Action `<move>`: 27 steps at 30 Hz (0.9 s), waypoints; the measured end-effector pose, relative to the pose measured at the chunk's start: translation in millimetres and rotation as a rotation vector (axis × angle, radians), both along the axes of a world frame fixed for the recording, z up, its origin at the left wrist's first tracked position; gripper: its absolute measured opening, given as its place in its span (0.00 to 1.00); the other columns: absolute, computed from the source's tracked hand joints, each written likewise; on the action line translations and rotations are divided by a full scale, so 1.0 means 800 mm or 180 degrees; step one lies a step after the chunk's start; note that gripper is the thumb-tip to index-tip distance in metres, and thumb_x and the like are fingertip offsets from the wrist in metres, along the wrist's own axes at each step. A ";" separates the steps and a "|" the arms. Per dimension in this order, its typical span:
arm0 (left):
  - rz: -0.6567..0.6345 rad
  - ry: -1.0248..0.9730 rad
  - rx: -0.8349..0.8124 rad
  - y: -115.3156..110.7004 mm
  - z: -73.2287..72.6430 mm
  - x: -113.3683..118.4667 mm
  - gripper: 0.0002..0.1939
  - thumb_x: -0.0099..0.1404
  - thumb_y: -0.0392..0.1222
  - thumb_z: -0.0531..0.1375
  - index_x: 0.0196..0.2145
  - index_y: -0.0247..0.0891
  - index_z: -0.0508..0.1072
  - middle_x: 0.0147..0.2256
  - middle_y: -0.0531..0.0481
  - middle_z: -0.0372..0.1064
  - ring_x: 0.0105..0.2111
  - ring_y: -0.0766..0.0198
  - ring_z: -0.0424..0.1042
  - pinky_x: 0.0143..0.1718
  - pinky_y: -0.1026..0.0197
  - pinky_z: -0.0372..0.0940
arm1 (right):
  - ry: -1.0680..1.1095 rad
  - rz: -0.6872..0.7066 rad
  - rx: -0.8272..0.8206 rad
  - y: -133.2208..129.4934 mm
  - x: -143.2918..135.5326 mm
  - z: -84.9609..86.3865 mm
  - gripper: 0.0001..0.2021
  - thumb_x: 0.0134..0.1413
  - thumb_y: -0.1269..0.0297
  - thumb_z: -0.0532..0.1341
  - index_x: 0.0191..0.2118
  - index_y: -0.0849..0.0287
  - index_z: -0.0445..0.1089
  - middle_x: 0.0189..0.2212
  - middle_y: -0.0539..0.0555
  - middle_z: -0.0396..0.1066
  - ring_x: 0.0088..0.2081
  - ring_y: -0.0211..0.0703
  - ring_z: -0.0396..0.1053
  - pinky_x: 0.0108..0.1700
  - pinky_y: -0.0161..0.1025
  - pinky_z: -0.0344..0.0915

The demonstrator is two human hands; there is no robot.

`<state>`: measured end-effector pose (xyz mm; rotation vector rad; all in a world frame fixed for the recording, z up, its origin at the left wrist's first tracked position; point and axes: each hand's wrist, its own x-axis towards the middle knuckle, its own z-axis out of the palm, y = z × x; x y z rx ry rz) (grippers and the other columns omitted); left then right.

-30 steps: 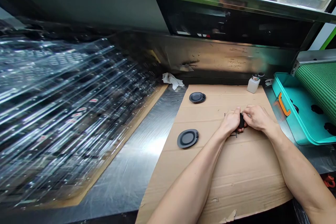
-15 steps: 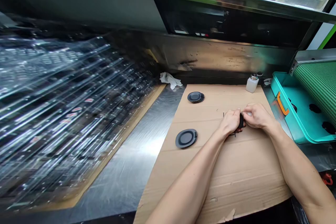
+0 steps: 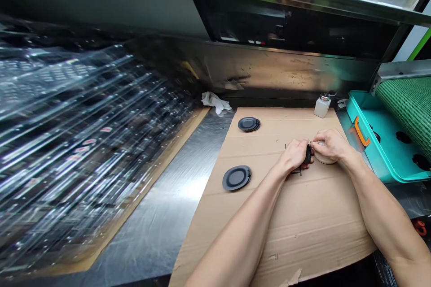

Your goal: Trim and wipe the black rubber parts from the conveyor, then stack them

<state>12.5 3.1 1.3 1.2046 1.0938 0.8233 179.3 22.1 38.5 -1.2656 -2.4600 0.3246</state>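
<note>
My left hand (image 3: 295, 156) is closed around a small black part (image 3: 307, 155), held on edge above the cardboard sheet (image 3: 303, 219). My right hand (image 3: 332, 144) is pinched close beside it, with a thin pale sliver (image 3: 315, 143) showing at its fingertips against the part's top edge. Whether that sliver is a tool or a strip, I cannot make out. Below the right hand a round, pale-rimmed thing (image 3: 325, 159) shows partly. To the left lie a flat black oval disc (image 3: 236, 178) and, farther back, a small stack of similar discs (image 3: 248, 123).
A white bottle with a metal cap (image 3: 322, 106) stands at the cardboard's back edge. On the right is a teal bin (image 3: 387, 152) with black parts, beside a green conveyor belt (image 3: 407, 103). Clear plastic trays (image 3: 84, 143) fill the left. A crumpled white cloth (image 3: 216, 102) lies behind.
The right hand has risen slightly, and the round thing beneath it now shows. Both hands keep their grip by the black part. The whole view has shifted a little.
</note>
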 end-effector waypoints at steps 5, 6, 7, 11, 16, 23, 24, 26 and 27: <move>0.0023 -0.0060 -0.0074 0.000 0.000 0.000 0.23 0.70 0.50 0.47 0.25 0.34 0.69 0.18 0.43 0.70 0.12 0.65 0.64 0.16 0.63 0.60 | -0.0077 -0.0223 -0.0137 0.002 0.000 0.002 0.10 0.55 0.65 0.61 0.33 0.58 0.81 0.28 0.51 0.77 0.30 0.38 0.69 0.34 0.34 0.57; 0.0032 -0.0064 -0.0097 -0.001 0.000 0.001 0.23 0.70 0.50 0.47 0.24 0.34 0.69 0.18 0.43 0.70 0.12 0.65 0.64 0.16 0.63 0.60 | -0.0075 -0.0274 -0.0182 0.002 -0.001 0.003 0.10 0.54 0.65 0.61 0.32 0.58 0.81 0.27 0.51 0.77 0.29 0.37 0.69 0.33 0.34 0.57; 0.0041 -0.0057 -0.0116 -0.001 0.000 0.001 0.24 0.70 0.50 0.47 0.24 0.34 0.69 0.18 0.44 0.70 0.12 0.65 0.64 0.16 0.63 0.60 | -0.0075 -0.0323 -0.0228 0.001 -0.001 0.003 0.10 0.54 0.64 0.61 0.32 0.58 0.81 0.27 0.51 0.77 0.29 0.37 0.68 0.32 0.34 0.57; 0.0077 0.0015 -0.0096 -0.001 -0.002 0.002 0.23 0.69 0.51 0.47 0.25 0.34 0.70 0.17 0.44 0.70 0.12 0.65 0.64 0.16 0.63 0.60 | -0.0102 -0.0437 -0.0400 -0.004 -0.002 0.006 0.10 0.53 0.64 0.61 0.32 0.59 0.81 0.26 0.52 0.78 0.28 0.38 0.69 0.31 0.33 0.58; 0.0060 0.0080 -0.0095 -0.003 0.000 0.000 0.24 0.69 0.52 0.47 0.26 0.33 0.71 0.18 0.42 0.71 0.12 0.65 0.65 0.16 0.64 0.60 | 0.0011 -0.0245 -0.0251 -0.007 -0.004 0.007 0.10 0.53 0.67 0.61 0.34 0.59 0.81 0.29 0.52 0.79 0.31 0.38 0.71 0.35 0.32 0.60; 0.0124 -0.0260 -0.0337 0.000 0.003 0.001 0.23 0.70 0.49 0.46 0.29 0.31 0.72 0.18 0.43 0.70 0.12 0.64 0.65 0.14 0.64 0.59 | 0.0285 -0.0105 -0.0252 -0.002 -0.002 0.007 0.10 0.55 0.66 0.60 0.32 0.59 0.80 0.28 0.51 0.78 0.31 0.38 0.70 0.36 0.32 0.60; 0.0189 -0.0461 -0.0527 0.003 0.005 0.000 0.24 0.71 0.48 0.45 0.30 0.30 0.73 0.18 0.43 0.70 0.12 0.64 0.65 0.14 0.64 0.59 | 0.0403 -0.0147 -0.0263 -0.002 0.001 0.006 0.10 0.56 0.65 0.60 0.32 0.59 0.80 0.29 0.51 0.78 0.32 0.38 0.70 0.36 0.32 0.59; 0.0331 -0.0956 -0.1018 0.010 0.009 -0.007 0.25 0.71 0.46 0.42 0.33 0.29 0.73 0.19 0.42 0.70 0.14 0.64 0.66 0.13 0.66 0.59 | 0.0684 -0.0389 -0.0191 -0.001 0.006 0.004 0.12 0.58 0.62 0.60 0.33 0.60 0.80 0.29 0.51 0.77 0.32 0.38 0.71 0.35 0.32 0.59; 0.0385 -0.1226 -0.1281 0.014 0.013 -0.013 0.24 0.71 0.45 0.42 0.34 0.28 0.73 0.20 0.41 0.71 0.14 0.65 0.66 0.13 0.67 0.60 | 0.0795 -0.0547 -0.0135 -0.001 0.008 0.002 0.12 0.58 0.61 0.60 0.33 0.60 0.80 0.29 0.50 0.77 0.32 0.39 0.71 0.35 0.32 0.59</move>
